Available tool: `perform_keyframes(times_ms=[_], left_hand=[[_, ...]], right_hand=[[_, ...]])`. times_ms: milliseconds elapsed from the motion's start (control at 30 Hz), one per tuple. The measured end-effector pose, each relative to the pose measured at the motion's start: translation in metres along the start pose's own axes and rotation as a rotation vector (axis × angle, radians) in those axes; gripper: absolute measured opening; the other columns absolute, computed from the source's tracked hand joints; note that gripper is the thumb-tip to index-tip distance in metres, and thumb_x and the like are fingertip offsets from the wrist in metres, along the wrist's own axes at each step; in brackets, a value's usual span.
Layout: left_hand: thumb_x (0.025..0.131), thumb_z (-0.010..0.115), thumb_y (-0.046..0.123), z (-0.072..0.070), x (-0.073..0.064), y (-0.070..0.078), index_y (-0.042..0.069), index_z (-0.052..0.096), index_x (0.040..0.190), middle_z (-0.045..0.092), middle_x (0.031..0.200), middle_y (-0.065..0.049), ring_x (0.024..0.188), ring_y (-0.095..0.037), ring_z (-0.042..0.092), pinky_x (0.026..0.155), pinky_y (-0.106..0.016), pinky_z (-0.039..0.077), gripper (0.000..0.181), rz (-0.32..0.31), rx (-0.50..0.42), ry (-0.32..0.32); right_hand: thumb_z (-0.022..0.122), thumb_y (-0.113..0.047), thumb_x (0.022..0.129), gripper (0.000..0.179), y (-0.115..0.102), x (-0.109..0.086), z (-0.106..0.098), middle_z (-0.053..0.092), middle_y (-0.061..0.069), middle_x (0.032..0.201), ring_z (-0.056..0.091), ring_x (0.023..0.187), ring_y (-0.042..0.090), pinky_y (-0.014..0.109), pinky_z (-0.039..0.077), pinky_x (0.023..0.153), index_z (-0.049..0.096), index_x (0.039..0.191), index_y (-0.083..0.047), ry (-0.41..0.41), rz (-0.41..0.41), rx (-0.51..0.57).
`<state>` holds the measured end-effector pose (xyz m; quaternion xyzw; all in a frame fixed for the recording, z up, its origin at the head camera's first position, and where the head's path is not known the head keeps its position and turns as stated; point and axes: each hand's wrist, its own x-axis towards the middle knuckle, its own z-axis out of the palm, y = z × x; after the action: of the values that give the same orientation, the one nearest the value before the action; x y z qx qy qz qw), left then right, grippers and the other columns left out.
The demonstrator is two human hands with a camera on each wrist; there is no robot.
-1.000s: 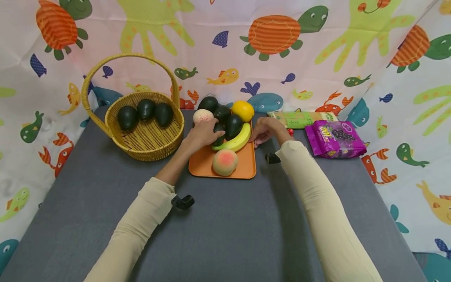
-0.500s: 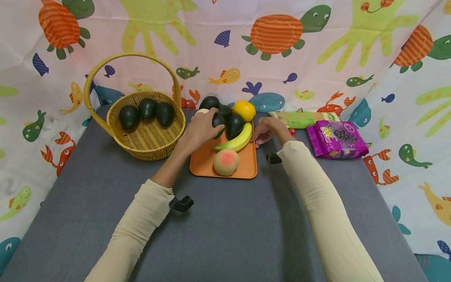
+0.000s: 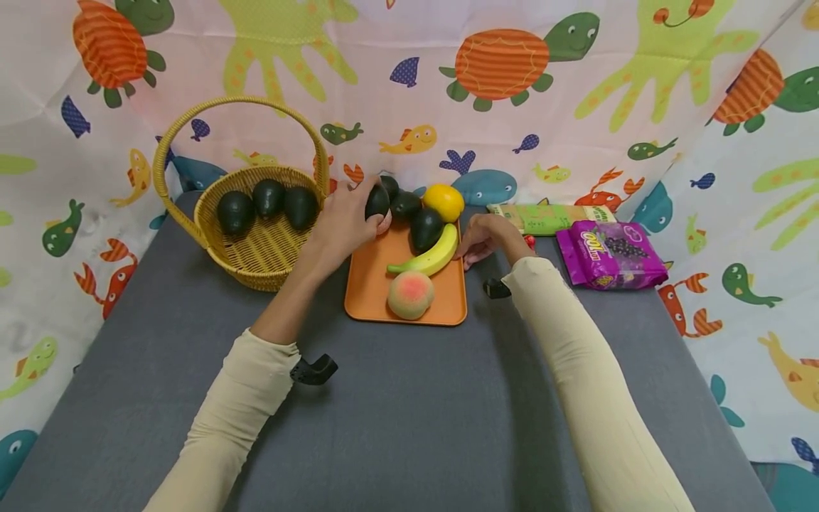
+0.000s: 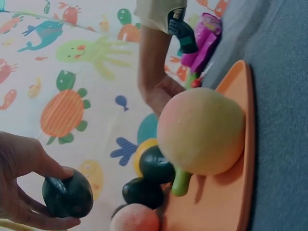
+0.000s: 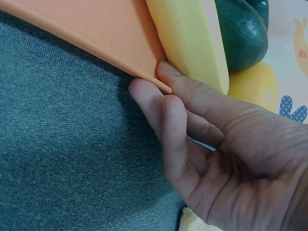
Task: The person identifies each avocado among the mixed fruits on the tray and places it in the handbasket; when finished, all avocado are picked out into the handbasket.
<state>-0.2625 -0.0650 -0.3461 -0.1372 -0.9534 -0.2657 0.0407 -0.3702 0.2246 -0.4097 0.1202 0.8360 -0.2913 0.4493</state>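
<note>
My left hand [image 3: 342, 217] holds a dark green avocado [image 4: 68, 193] between thumb and fingers, raised above the left edge of the orange tray [image 3: 377, 299]. At the tray's right edge, my right hand [image 3: 484, 237] pinches the rim between thumb and fingers [image 5: 174, 113]. On the tray lie a banana [image 3: 430, 254], a large peach [image 3: 410, 295], a yellow lemon-like fruit [image 3: 443, 203] and more avocados [image 3: 426, 229]. A smaller pinkish peach [image 4: 135, 219] is mostly hidden behind my left hand in the head view. To the left, the wicker basket [image 3: 275, 274] contains 3 avocados [image 3: 235, 213].
Right of the tray lie a purple grape-print packet [image 3: 611, 254] and a green packet [image 3: 550, 217]. The basket's tall arched handle [image 3: 239, 99] rises at the back left. A printed cloth [image 3: 358, 64] hangs behind the grey table [image 3: 409, 412].
My left hand has picked the avocado up from the tray and carried it up and left toward the basket. The right hand has stayed at the tray's edge.
</note>
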Motion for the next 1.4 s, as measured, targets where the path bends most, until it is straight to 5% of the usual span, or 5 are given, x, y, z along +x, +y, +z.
perform_keyframes(times_ms=[367,633,1400], left_hand=[[0.104,0.062,0.018,-0.026,-0.01,-0.026,0.024,0.035,0.162,0.036,0.158,-0.035,0.137,-0.062,0.044,0.107,-0.071,0.045,0.065,-0.086,-0.012,-0.022],[0.105,0.061,0.016,-0.038,-0.014,-0.041,0.028,0.035,0.163,0.038,0.155,-0.031,0.128,-0.058,0.049,0.106,-0.07,0.046,0.065,-0.122,0.013,0.009],[0.104,0.062,0.016,-0.042,-0.023,-0.06,0.024,0.042,0.158,0.043,0.148,-0.033,0.131,-0.059,0.044,0.102,-0.071,0.046,0.059,-0.185,0.01,0.013]], right_hand=[[0.081,-0.02,0.092,0.02,-0.001,0.004,0.001,0.076,0.006,0.073,0.07,0.061,0.012,0.021,0.061,0.072,0.077,0.094,0.0,-0.022,-0.005,-0.011],[0.081,-0.017,0.093,0.02,-0.003,-0.001,0.001,0.076,0.007,0.072,0.071,0.061,0.013,0.021,0.061,0.072,0.076,0.095,0.002,-0.023,-0.009,-0.009],[0.079,-0.016,0.094,0.021,-0.001,0.002,0.002,0.078,0.008,0.076,0.071,0.062,0.012,0.021,0.061,0.071,0.077,0.1,0.004,-0.033,-0.014,-0.023]])
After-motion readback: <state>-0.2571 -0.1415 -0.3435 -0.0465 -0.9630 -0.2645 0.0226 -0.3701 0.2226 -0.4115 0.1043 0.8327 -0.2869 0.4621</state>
